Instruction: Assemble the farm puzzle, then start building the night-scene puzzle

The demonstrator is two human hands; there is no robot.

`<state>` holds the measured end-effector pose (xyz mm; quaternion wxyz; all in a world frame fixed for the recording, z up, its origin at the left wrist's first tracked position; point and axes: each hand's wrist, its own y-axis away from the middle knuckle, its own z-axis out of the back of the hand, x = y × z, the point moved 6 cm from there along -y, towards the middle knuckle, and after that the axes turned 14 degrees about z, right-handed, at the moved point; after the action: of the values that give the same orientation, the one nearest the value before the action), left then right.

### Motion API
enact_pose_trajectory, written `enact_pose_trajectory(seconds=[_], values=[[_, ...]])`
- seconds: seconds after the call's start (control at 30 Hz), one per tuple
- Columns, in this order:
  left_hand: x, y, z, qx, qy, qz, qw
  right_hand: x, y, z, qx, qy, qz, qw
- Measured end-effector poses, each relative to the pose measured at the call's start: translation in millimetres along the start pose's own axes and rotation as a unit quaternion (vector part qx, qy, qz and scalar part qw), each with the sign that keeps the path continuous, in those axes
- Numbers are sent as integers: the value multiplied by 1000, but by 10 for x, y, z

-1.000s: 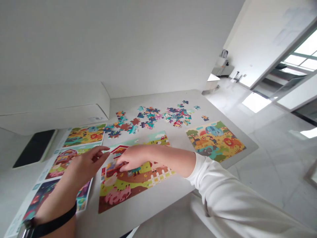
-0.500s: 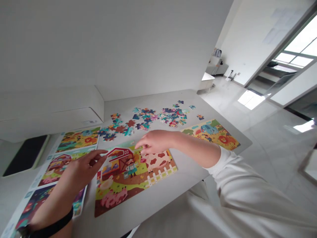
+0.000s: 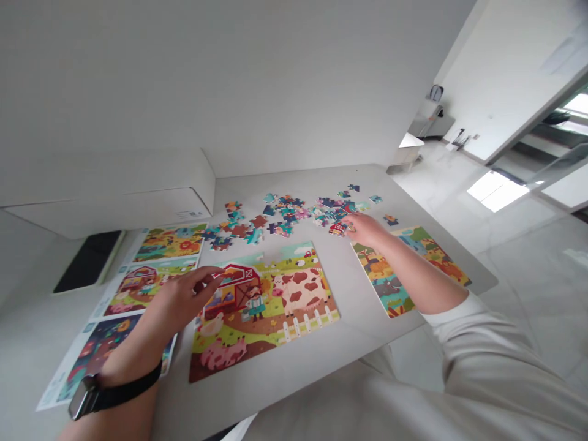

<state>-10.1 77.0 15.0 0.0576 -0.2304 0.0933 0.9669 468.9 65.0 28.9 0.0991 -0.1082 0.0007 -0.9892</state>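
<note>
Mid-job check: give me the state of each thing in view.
Farm puzzle: mostly assembled, top edge apparently notched.
Safari puzzle: assembled where visible, partly hidden.
Puzzle pieces: loose, scattered.
Picture sheet: flat, partly hidden.
Phone: lying flat, screen dark.
White box: appears closed.
Watch: strapped on.
Left hand: at farm puzzle's edge; grip unclear.
Right hand: at the loose pieces; grip unclear.

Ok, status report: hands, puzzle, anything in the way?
Left hand at left edge of farm puzzle. Right hand at red barn piece. Puzzle mostly assembled. Nothing visibly blocking.
</note>
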Motion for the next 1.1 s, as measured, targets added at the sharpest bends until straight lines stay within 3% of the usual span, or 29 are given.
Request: enact_pose_trajectory(seconds=[0.27,0.67,0.8,0.93,1.1], values=[[109,-29,40,-50,14,-9,999,-35,-216,-192,16,36,22,999],[56,36,73,-73,42,-26,996,-89,-308,-188,32,11,3,999],[89,39,134,-104,77,-13,992,-37,-368,-82,-6,-98,24,995],[159,7,140,-112,137,3,984,285,-460,61,-34,-282,68,957],[120,7,66,-43,244,-12,969,1130,-588,94,-14,-439,109,892]])
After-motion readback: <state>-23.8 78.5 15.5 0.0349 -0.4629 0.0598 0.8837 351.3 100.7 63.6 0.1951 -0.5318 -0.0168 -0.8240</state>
